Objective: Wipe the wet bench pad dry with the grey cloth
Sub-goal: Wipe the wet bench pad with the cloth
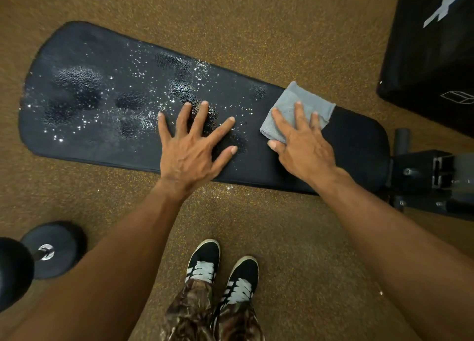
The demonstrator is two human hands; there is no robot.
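Observation:
The long black bench pad (107, 135) lies across the view, its left and middle parts covered in water drops and wet patches. Its right end looks matte and free of drops. The folded grey cloth (302, 102) lies flat on the pad near the right end. My right hand (300, 143) presses down on the cloth with fingers spread over it. My left hand (192, 145) rests flat on the wet middle of the pad, fingers apart, holding nothing.
A black dumbbell (38, 256) lies on the speckled brown floor at the lower left. The bench's black metal frame (431, 179) sticks out at the right. A large black box (433, 45) stands at the upper right. My two shoes (223, 268) stand below the pad.

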